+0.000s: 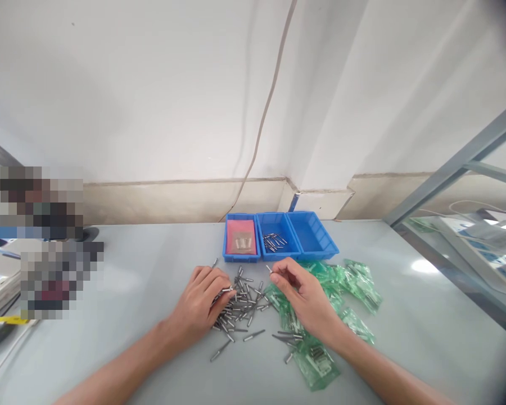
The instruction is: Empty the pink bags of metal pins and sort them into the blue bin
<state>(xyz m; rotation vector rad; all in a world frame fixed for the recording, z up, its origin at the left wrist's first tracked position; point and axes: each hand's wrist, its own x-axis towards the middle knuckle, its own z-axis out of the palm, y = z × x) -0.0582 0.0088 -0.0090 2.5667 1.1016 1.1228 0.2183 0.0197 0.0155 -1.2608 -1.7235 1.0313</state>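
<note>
My left hand (pixel 206 295) is closed in a pinch at the left side of a loose pile of slim metal pins (pixel 240 309), with a metal pin (pixel 226 289) between its fingers. On the other side of the pile, my right hand (pixel 306 292) pinches another metal pin (pixel 269 269) between thumb and forefinger, its tip pointing up and left. Several green plastic bags (pixel 318 365) of metal parts lie under and around my right hand. Its palm side and curled fingers partly hide the bags. The pins' exact kind is too small to tell.
Behind the pile stand three joined blue bins: the left bin (pixel 225 247) has a pink sheet and a small clear bag, the middle bin (pixel 295 247) has several pins, the right bin (pixel 316 236) shows a bare floor. A metal frame (pixel 438 174) rises at right; a blurred patch covers the left.
</note>
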